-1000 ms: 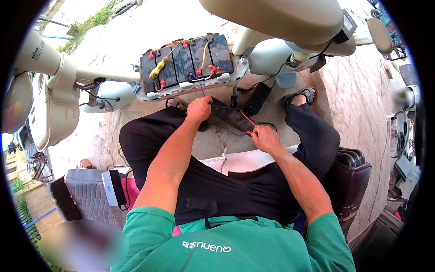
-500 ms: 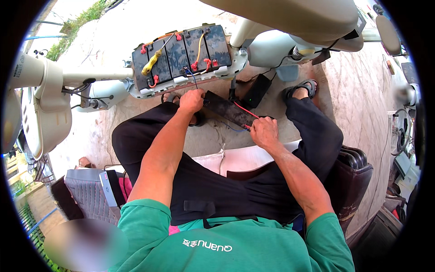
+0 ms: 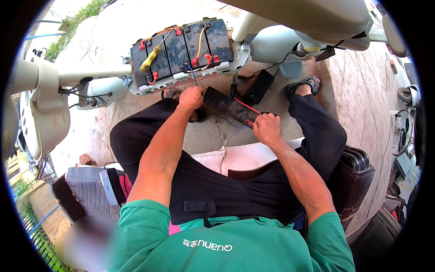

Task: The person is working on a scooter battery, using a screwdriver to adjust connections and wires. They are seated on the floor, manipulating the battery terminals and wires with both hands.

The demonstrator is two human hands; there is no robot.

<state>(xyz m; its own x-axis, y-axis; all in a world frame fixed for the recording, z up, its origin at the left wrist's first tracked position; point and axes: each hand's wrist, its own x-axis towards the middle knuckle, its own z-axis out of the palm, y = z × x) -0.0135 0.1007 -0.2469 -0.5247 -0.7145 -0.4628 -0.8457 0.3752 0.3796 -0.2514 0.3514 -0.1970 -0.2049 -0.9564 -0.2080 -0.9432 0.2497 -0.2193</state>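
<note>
My left hand (image 3: 191, 98) is closed beside the near end of a long dark flat panel (image 3: 229, 107). A thin blue wire (image 3: 192, 73) runs from the battery pack down to its fingers, which hide what they grip. At the panel's other end, my right hand (image 3: 268, 128) is closed around its edge. A red wire (image 3: 247, 106) crosses the panel toward that hand, and another blue wire hangs below it. In front, black batteries (image 3: 174, 56) sit side by side in a pale frame, joined by orange and red leads. A yellow-handled screwdriver (image 3: 151, 59) lies on them.
A black power adapter (image 3: 259, 88) with a green light stands on the ground beyond the panel. Pale vehicle body parts (image 3: 276, 43) surround the batteries at the left and upper right. My sandalled feet flank the work. A grey padded seat (image 3: 93, 186) lies at the left.
The view has shifted slightly. My right hand and the panel's right end sit a little farther right and away from the red lead's end; both hands stay closed.
</note>
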